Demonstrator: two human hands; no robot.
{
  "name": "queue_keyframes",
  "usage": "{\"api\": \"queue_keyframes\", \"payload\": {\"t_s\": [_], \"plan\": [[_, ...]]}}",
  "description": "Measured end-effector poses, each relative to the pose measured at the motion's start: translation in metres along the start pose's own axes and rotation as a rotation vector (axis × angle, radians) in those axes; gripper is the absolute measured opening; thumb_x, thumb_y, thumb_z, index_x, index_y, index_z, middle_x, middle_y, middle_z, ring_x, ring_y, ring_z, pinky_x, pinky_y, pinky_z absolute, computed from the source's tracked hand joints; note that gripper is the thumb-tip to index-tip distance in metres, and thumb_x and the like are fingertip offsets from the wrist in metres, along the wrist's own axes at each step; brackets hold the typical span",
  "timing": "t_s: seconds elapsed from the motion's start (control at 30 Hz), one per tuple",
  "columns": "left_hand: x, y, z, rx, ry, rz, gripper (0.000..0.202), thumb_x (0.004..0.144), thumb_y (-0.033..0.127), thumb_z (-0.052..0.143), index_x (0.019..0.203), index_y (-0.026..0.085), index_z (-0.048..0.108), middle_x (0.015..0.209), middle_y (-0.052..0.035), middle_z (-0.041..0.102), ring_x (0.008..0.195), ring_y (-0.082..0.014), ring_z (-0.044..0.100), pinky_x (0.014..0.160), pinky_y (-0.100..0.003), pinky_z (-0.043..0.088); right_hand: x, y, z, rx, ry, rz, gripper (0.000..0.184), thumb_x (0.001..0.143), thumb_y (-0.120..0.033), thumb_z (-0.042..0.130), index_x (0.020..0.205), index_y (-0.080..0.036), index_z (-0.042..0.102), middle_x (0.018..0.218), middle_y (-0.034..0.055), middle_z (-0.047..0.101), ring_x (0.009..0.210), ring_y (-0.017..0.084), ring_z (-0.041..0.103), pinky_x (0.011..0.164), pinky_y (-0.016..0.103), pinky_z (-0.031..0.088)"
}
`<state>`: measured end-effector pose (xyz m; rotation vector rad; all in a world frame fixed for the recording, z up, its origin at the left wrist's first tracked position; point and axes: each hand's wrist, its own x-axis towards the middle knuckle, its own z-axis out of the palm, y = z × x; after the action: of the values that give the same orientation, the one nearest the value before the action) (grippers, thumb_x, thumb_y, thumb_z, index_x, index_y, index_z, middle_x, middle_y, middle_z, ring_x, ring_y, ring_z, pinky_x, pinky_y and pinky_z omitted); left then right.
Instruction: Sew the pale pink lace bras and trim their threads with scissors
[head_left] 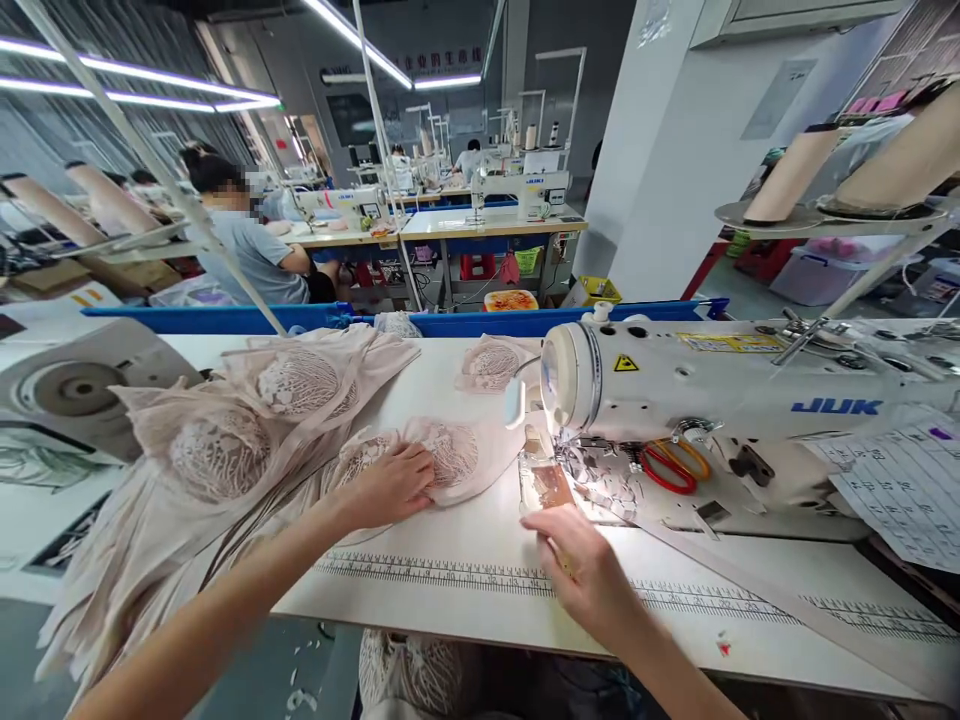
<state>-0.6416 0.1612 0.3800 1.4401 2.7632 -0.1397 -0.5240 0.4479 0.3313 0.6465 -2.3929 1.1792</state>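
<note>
My left hand (391, 484) lies on a beige bra piece, its fingers resting flat between two lace cups. The right one of these lace cups (450, 453) sits just past my fingertips. The piece's fabric stretches right toward the sewing machine's needle area. My right hand (576, 560) is curled over the table's front, just before the brown and metal plate (551, 487) by the needle. A small yellowish bit shows between its fingers; what it is I cannot make out. Another lace cup piece (491, 365) lies behind, beside the sewing machine (675, 385).
A heap of beige bra pieces (225, 450) covers the left of the table. Red and orange handled scissors (675, 468) lie under the machine arm. A printed ruler (450, 575) runs along the front edge. Thread cones (793, 175) stand at right. A seated person (244, 245) works beyond.
</note>
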Motion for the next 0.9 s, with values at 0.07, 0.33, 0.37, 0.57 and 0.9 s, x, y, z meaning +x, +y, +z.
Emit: {"api": "queue_keyframes", "payload": {"t_s": [0.07, 0.33, 0.37, 0.57, 0.9], "plan": [[0.007, 0.001, 0.002, -0.027, -0.006, 0.004, 0.006, 0.088, 0.018, 0.056, 0.082, 0.017, 0.053, 0.088, -0.0061, 0.064, 0.086, -0.0239, 0.06, 0.079, -0.035, 0.045, -0.001, -0.015, 0.017, 0.265, -0.081, 0.145, 0.024, 0.098, -0.02, 0.045, 0.117, -0.019, 0.061, 0.105, 0.0087, 0.067, 0.094, 0.019, 0.064, 0.081, 0.032, 0.055], [0.055, -0.022, -0.028, -0.612, 0.444, -0.438, 0.027, 0.097, 0.036, 0.035, 0.112, 0.018, 0.048, 0.069, 0.0005, 0.059, 0.06, -0.0161, 0.057, 0.058, -0.025, 0.042, 0.019, -0.054, 0.055, 0.775, -0.155, 0.476, 0.049, 0.093, -0.061, 0.053, 0.109, -0.015, 0.057, 0.099, 0.0085, 0.064, 0.091, 0.022, 0.06, 0.079, 0.032, 0.05], [0.059, -0.035, -0.028, -0.642, 0.444, -0.495, 0.03, 0.096, 0.036, 0.035, 0.114, 0.016, 0.049, 0.069, -0.0001, 0.06, 0.06, -0.0164, 0.058, 0.057, -0.025, 0.043, 0.019, -0.051, 0.051, 0.754, -0.133, 0.491, 0.047, 0.092, -0.061, 0.053, 0.102, -0.016, 0.057, 0.092, 0.0065, 0.064, 0.085, 0.02, 0.059, 0.076, 0.031, 0.049], [0.073, -0.078, -0.014, -0.518, 0.381, -0.602, 0.023, 0.088, 0.025, 0.051, 0.101, 0.009, 0.06, 0.077, -0.0081, 0.063, 0.078, -0.0267, 0.064, 0.07, -0.037, 0.05, 0.008, -0.009, 0.001, 0.488, -0.257, 0.656, 0.033, 0.091, -0.051, 0.051, 0.09, -0.018, 0.054, 0.07, 0.0001, 0.06, 0.058, 0.016, 0.059, 0.05, 0.024, 0.042], [0.193, 0.026, 0.022, -0.445, 0.246, 0.125, 0.013, 0.088, 0.024, 0.056, 0.087, 0.018, 0.067, 0.102, -0.0058, 0.068, 0.101, -0.0225, 0.06, 0.095, -0.035, 0.048, 0.011, 0.024, -0.012, -0.288, -0.155, 0.46, 0.021, 0.094, -0.018, 0.045, 0.075, -0.019, 0.054, 0.059, 0.0007, 0.056, 0.056, 0.016, 0.054, 0.055, 0.027, 0.029]]}}
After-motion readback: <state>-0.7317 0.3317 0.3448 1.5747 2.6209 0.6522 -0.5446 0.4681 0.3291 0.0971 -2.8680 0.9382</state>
